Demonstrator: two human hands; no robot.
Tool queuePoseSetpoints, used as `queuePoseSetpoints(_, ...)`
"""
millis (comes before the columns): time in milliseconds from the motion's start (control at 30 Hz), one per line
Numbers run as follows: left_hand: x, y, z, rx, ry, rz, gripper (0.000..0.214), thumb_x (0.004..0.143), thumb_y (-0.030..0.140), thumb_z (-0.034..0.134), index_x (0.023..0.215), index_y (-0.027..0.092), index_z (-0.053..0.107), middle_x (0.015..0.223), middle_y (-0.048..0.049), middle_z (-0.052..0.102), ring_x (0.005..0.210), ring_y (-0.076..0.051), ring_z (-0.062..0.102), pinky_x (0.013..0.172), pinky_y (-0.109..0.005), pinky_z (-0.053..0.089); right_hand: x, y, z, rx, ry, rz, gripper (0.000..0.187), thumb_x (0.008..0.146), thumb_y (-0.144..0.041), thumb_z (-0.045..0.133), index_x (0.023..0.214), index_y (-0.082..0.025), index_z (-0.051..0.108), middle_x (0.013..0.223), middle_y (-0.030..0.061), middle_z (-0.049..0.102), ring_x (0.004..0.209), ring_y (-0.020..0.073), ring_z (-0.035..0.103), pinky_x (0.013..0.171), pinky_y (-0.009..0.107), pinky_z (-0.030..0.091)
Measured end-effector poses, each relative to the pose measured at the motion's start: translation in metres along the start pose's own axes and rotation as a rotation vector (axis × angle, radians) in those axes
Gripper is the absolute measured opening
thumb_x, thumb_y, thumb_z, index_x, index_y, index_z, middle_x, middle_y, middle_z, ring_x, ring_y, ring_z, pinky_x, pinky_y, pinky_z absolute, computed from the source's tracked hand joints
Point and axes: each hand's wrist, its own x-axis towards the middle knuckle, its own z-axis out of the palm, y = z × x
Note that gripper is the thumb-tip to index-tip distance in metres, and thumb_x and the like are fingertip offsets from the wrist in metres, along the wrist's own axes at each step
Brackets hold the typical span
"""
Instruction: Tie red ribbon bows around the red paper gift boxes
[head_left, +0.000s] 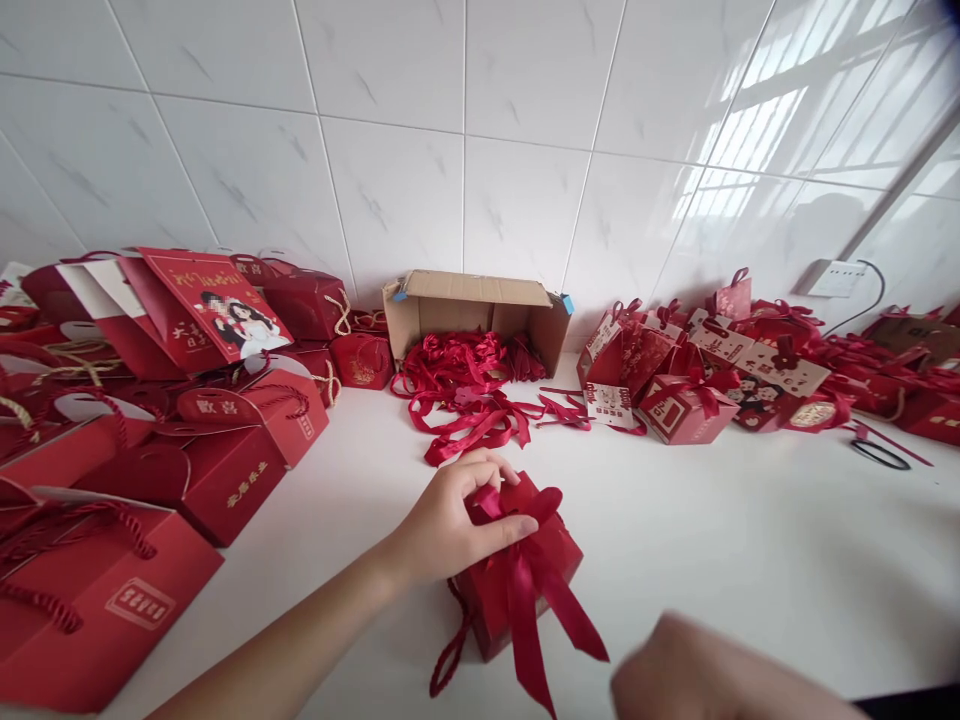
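Left hand [469,520] on red ribboned box [487,592]

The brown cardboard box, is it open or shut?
Open: the cardboard box shows its inside, and red ribbons spill from it onto the table.

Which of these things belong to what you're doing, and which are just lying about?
Part of the job, it seems:
ribbon bow, held in the left fingers
small red box under it
loose ribbons spilling from the cardboard box, probably supplies

Just lying about, probably:
red boxes at left
boxes at right
white socket strip by the wall
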Motion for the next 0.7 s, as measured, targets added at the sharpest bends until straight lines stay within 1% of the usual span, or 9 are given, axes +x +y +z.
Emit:
queuePoseSetpoints(33,-0.001,0.001,0.0,-0.008,-0.006,0.012,0.039,0.073,0.038,0.068,0.061,0.02,0.037,0.101,-0.0057,0.061,0.088,-0.018,0.057,0.077,-0.029,0.046,0.005,-0.004,-0.012,-0.035,0.02,0.007,0.031,0.078,-0.051,0.064,0.066,-0.022,0.059,0.064,0.0019,0.054,0.063,0.0165,0.051,0.061,0.029,0.044)
queuePoseSetpoints(67,-0.001,0.002,0.0,-0.01,-0.011,0.018,0.036,0.075,0.038,0.067,0.062,0.02,0.038,0.1,-0.0053,0.062,0.088,-0.018,0.057,0.077,-0.028,0.046,0.014,-0.007,-0.022,-0.161,0.033,0.042,0.029,0.082,-0.046,0.062,0.068,-0.021,0.057,0.067,0.0021,0.055,0.063,0.0152,0.05,0.061,0.028,0.043)
queuePoseSetpoints(100,-0.002,0.003,0.0,-0.002,-0.011,0.02,0.033,0.076,0.038,0.066,0.064,0.02,0.041,0.098,-0.0045,0.062,0.087,-0.018,0.057,0.077,-0.028,0.045,0.024,-0.009,-0.03,-0.268,0.109,0.036,0.027,0.084,-0.044,0.06,0.07,-0.021,0.055,0.064,0.0008,0.052,0.059,0.0135,0.046,0.056,0.027,0.04)
queuePoseSetpoints(133,-0.002,0.004,0.0,0.015,-0.005,0.023,0.03,0.076,0.037,0.066,0.067,0.02,0.043,0.096,-0.0035,0.062,0.086,-0.017,0.057,0.077,-0.028,0.045,0.035,-0.01,-0.036,-0.341,0.145,0.033,0.023,0.085,-0.043,0.058,0.079,-0.022,0.056,0.064,-0.0003,0.051,0.058,0.0127,0.044,0.055,0.026,0.039)
queuePoseSetpoints(233,-0.004,0.006,0.0,0.074,0.024,0.037,0.023,0.075,0.035,0.068,0.072,0.021,0.05,0.087,-0.0011,0.06,0.084,-0.017,0.056,0.079,-0.028,0.044,0.066,-0.006,-0.041,-0.435,0.074,0.052,0.026,0.087,-0.044,0.056,0.103,-0.024,0.054,0.064,-0.0031,0.049,0.056,0.0114,0.043,0.053,0.025,0.036)
queuePoseSetpoints(333,-0.005,0.006,0.0,0.099,0.032,0.029,0.021,0.073,0.034,0.07,0.073,0.02,0.055,0.084,-0.0007,0.057,0.081,-0.016,0.055,0.078,-0.028,0.044,0.083,0.001,-0.036,-0.271,-0.081,0.062,0.032,0.087,-0.048,0.054,0.106,-0.022,0.053,0.063,-0.0039,0.048,0.056,0.0103,0.042,0.051,0.023,0.034)
queuePoseSetpoints(400,-0.005,0.006,0.001,0.1,0.034,0.018,0.02,0.073,0.034,0.071,0.073,0.02,0.056,0.084,-0.0007,0.057,0.079,-0.016,0.054,0.075,-0.028,0.044,0.089,0.003,-0.032,-0.099,-0.133,0.075,0.036,0.088,-0.052,0.051,0.103,-0.019,0.053,0.062,-0.0045,0.046,0.054,0.0089,0.04,0.048,0.022,0.032)
queuePoseSetpoints(533,-0.005,0.007,0.001,0.075,0.024,0.005,0.022,0.072,0.034,0.072,0.072,0.019,0.056,0.082,0.0001,0.058,0.075,-0.015,0.055,0.073,-0.028,0.045,0.093,0.008,-0.024,0.019,-0.058,0.068,0.036,0.087,-0.052,0.053,0.101,-0.019,0.051,0.06,-0.0064,0.043,0.051,0.0072,0.038,0.046,0.02,0.029)
queuePoseSetpoints(700,-0.005,0.01,0.0,0.02,0.01,-0.017,0.015,0.079,0.031,0.064,0.073,0.02,0.056,0.079,0.0012,0.062,0.076,-0.015,0.057,0.075,-0.028,0.045,0.093,0.019,-0.018,0.093,0.007,-0.025,0.028,0.089,-0.042,0.056,0.104,-0.02,0.048,0.065,-0.0058,0.046,0.055,0.0079,0.042,0.051,0.022,0.035)
